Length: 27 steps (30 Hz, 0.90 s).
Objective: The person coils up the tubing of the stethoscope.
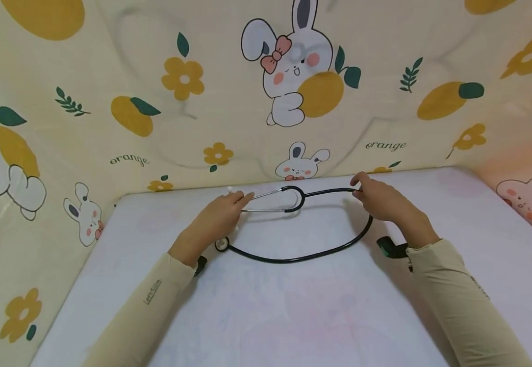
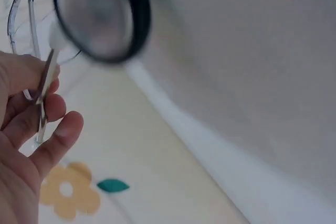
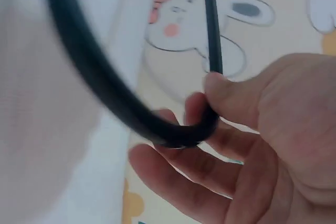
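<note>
A black stethoscope [image 1: 280, 260] stretches between the two hands above the white table. My left hand [image 1: 220, 216] grips its metal ear tubes [image 1: 266, 210] near the eartips; a pale eartip [image 2: 56, 38] pokes out past the fingers in the left wrist view. The round chest piece [image 1: 222, 244] hangs just below that hand and looms large and blurred in the left wrist view. At the other end, my right hand [image 1: 380, 199] pinches the black tubing [image 3: 212, 35] between thumb and forefinger at its bend. From there the tubing loops back in a curve toward the chest piece.
The white tabletop [image 1: 266, 316] spreads beneath both hands. Behind it rises a cream cloth [image 1: 229, 117] printed with rabbits, oranges and flowers, which also covers the left and right sides. Dark wrist-worn devices [image 1: 391, 248] show under the forearms.
</note>
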Motion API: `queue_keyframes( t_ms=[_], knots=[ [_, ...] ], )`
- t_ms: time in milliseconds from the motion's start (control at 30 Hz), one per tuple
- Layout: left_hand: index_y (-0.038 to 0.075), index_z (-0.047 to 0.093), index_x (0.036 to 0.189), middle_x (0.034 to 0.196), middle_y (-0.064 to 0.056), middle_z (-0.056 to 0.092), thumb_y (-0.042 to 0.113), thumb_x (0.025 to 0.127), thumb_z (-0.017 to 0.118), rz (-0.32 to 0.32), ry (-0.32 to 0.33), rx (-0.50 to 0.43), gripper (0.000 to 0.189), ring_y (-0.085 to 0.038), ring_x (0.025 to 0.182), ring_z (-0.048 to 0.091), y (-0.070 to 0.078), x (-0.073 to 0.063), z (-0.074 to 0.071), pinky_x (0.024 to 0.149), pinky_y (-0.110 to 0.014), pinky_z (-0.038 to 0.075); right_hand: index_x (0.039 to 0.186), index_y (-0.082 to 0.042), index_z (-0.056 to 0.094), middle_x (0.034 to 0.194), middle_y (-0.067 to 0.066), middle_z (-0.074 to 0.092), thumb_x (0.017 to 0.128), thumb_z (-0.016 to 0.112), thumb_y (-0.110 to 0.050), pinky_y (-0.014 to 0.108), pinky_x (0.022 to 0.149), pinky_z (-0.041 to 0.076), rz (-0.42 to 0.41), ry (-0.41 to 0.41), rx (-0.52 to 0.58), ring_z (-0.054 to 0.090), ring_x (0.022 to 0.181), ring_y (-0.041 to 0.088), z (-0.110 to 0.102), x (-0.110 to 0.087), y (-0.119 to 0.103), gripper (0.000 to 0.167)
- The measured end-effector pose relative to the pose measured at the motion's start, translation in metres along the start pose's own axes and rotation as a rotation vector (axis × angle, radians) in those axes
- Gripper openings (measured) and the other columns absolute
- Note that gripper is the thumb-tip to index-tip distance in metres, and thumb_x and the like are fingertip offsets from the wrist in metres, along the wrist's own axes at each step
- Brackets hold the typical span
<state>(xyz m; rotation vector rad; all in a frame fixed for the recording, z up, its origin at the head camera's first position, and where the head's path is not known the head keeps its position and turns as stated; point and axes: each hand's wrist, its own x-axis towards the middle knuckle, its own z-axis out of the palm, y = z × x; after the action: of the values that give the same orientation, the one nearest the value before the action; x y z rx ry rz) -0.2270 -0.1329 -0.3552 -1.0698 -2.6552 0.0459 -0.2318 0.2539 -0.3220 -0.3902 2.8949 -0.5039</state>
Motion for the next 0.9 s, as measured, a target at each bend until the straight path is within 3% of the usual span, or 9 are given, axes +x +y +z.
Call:
queue_keyframes(
  t_ms=[100,200,300,433,500,600,767,900],
  knots=[
    [0.005,0.053,0.141,0.11,-0.012,0.064,-0.003,0.088,0.068,-0.033,0.064,-0.071,0.056,-0.024,0.072,0.058,-0.003,-0.007,-0.006,0.073,-0.034,0.055,0.135,-0.002,0.043,0.123,0.026,0.06,0.106,0.046,-0.019,0.043,0.077,0.049,-0.006,-0.032,0.069,0.064,0.098,0.032,-0.01,-0.003,0.004,0.033],
    [0.008,0.053,0.144,0.108,-0.01,0.064,0.0,0.089,0.07,-0.06,0.085,-0.137,0.058,-0.024,0.075,0.058,-0.004,-0.011,-0.012,0.075,-0.036,0.053,0.127,-0.001,0.051,0.121,0.027,0.061,0.105,0.049,-0.021,0.046,0.08,0.049,-0.006,-0.025,0.062,0.064,0.099,0.034,-0.018,-0.007,0.007,0.03],
    [0.009,0.052,0.145,0.106,-0.01,0.064,0.007,0.09,0.073,-0.078,0.112,-0.181,0.059,-0.024,0.076,0.057,-0.002,-0.014,-0.02,0.076,-0.037,0.053,0.121,0.001,0.053,0.114,0.025,0.063,0.106,0.047,-0.023,0.045,0.078,0.048,0.019,0.009,0.055,0.062,0.095,0.032,-0.022,-0.01,0.008,0.029],
    [0.01,0.057,0.141,0.102,-0.009,0.063,0.012,0.088,0.075,-0.105,0.154,-0.234,0.055,-0.022,0.076,0.056,0.001,-0.015,-0.023,0.075,-0.034,0.052,0.118,0.002,0.048,0.104,0.019,0.062,0.108,0.039,-0.026,0.039,0.074,0.044,0.101,0.058,0.126,0.062,0.093,0.032,-0.021,-0.011,0.005,0.031],
    [0.009,0.061,0.136,0.101,-0.008,0.064,0.011,0.087,0.076,-0.109,0.177,-0.256,0.051,-0.021,0.078,0.058,0.001,-0.014,-0.023,0.075,-0.033,0.053,0.121,0.001,0.045,0.107,0.02,0.06,0.109,0.035,-0.027,0.04,0.073,0.044,0.129,0.107,0.163,0.06,0.097,0.035,-0.02,-0.011,0.002,0.032],
    [0.007,0.067,0.13,0.1,-0.008,0.065,0.01,0.087,0.076,-0.09,0.225,-0.263,0.044,-0.019,0.08,0.059,0.002,-0.012,-0.02,0.075,-0.031,0.053,0.126,0.002,0.044,0.116,0.026,0.056,0.109,0.034,-0.025,0.048,0.078,0.045,0.115,0.255,0.19,0.057,0.102,0.04,-0.019,-0.009,-0.002,0.034],
    [0.003,0.068,0.126,0.096,-0.008,0.063,0.008,0.089,0.073,-0.028,0.342,-0.216,0.037,-0.018,0.078,0.056,0.007,-0.01,-0.019,0.072,-0.028,0.052,0.127,0.001,0.052,0.12,0.027,0.055,0.107,0.041,-0.023,0.057,0.084,0.04,0.069,0.606,0.206,0.053,0.104,0.043,-0.017,-0.011,-0.01,0.033],
    [0.002,0.069,0.124,0.093,-0.008,0.063,0.007,0.09,0.072,-0.002,0.406,-0.182,0.034,-0.018,0.077,0.057,0.009,-0.011,-0.022,0.069,-0.027,0.053,0.124,-0.001,0.058,0.114,0.026,0.057,0.105,0.048,-0.021,0.051,0.081,0.038,0.028,0.817,0.219,0.05,0.102,0.041,-0.018,-0.013,-0.022,0.029]
  ],
)
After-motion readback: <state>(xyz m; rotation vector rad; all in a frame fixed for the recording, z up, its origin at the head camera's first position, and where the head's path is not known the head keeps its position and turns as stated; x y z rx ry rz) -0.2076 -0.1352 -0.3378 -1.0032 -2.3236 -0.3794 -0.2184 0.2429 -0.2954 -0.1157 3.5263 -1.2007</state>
